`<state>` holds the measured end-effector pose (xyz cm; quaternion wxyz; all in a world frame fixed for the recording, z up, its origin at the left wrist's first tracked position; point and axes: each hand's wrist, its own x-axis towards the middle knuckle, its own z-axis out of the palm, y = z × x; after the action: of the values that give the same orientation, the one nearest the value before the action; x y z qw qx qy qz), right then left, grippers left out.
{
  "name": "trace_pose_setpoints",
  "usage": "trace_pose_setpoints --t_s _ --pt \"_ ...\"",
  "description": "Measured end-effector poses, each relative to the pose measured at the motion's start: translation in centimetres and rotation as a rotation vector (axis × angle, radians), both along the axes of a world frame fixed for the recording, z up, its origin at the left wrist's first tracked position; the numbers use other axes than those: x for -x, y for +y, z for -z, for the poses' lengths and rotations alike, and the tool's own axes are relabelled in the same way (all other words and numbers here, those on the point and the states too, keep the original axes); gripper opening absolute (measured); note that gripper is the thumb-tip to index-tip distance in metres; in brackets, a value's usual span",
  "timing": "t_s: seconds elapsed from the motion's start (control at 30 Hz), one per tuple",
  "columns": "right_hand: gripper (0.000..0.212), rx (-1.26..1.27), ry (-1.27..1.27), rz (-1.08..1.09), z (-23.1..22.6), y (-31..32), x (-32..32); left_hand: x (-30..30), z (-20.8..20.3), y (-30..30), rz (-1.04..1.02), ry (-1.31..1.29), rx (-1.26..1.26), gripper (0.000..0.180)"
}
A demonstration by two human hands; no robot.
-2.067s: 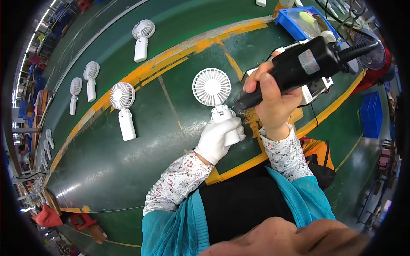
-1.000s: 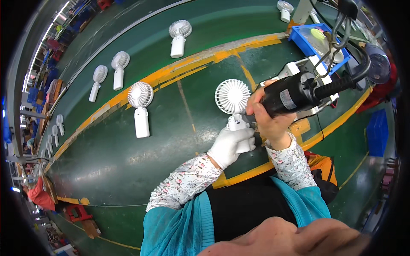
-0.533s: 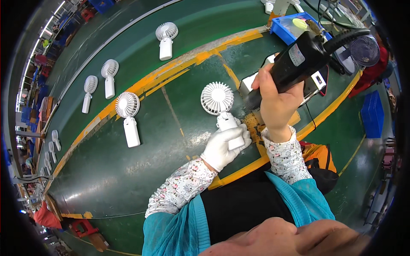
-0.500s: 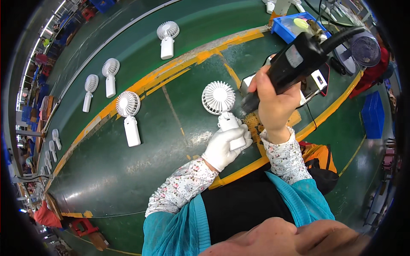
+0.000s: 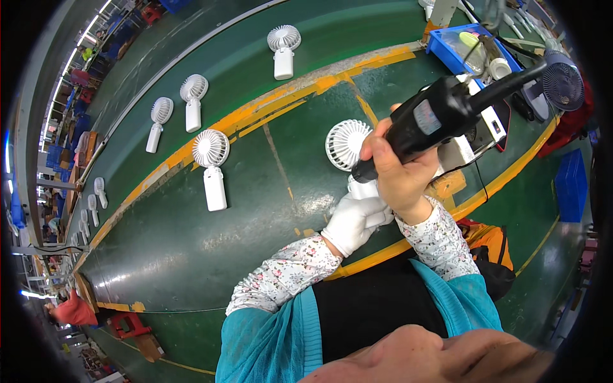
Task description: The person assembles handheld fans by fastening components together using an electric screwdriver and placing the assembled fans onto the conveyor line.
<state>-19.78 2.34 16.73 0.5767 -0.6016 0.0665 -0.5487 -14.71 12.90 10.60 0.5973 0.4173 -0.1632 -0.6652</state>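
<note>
My left hand (image 5: 356, 225), in a white glove, is closed around the handle of a white handheld fan (image 5: 345, 144). The fan's round grille points away from me. A black electric screwdriver (image 5: 426, 120) with a cord is gripped in my bare right hand (image 5: 403, 179). It slants down to the left, its lower end over the fan's neck just above my gloved fingers. Its tip is hidden, so contact with the fan cannot be seen. Another white handheld fan (image 5: 215, 188) lies to the left on the green work surface (image 5: 268, 236).
More white fans (image 5: 283, 62) lie on the green belt (image 5: 242, 83) beyond the yellow-taped edge. At the upper right are a blue tray (image 5: 440, 51) with small parts, a white box-like device (image 5: 491, 124) and a dark desk fan (image 5: 562, 86). A blue bin (image 5: 570, 185) stands farther right.
The screwdriver's lower end has come from beside the fan to over its neck, and my right hand has moved closer to my left. The whole view has shifted, with the surroundings sliding right.
</note>
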Motion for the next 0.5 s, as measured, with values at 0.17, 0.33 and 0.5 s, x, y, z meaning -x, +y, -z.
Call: trace_pose_setpoints --t_s 0.17,0.33,0.5 --pt "0.042 0.019 0.063 0.039 2.1 0.3 -0.4 -0.1 0.0 0.4 0.049 -1.075 0.46 0.011" --pt "0.039 -0.033 0.061 -0.036 2.3 0.1 -0.1 0.6 -0.1 0.4 -0.031 -0.567 0.306 0.008" --pt "0.042 0.061 0.09 -0.126 1.6 -0.5 0.1 -0.1 -0.1 0.2 0.051 0.099 0.038 0.015"
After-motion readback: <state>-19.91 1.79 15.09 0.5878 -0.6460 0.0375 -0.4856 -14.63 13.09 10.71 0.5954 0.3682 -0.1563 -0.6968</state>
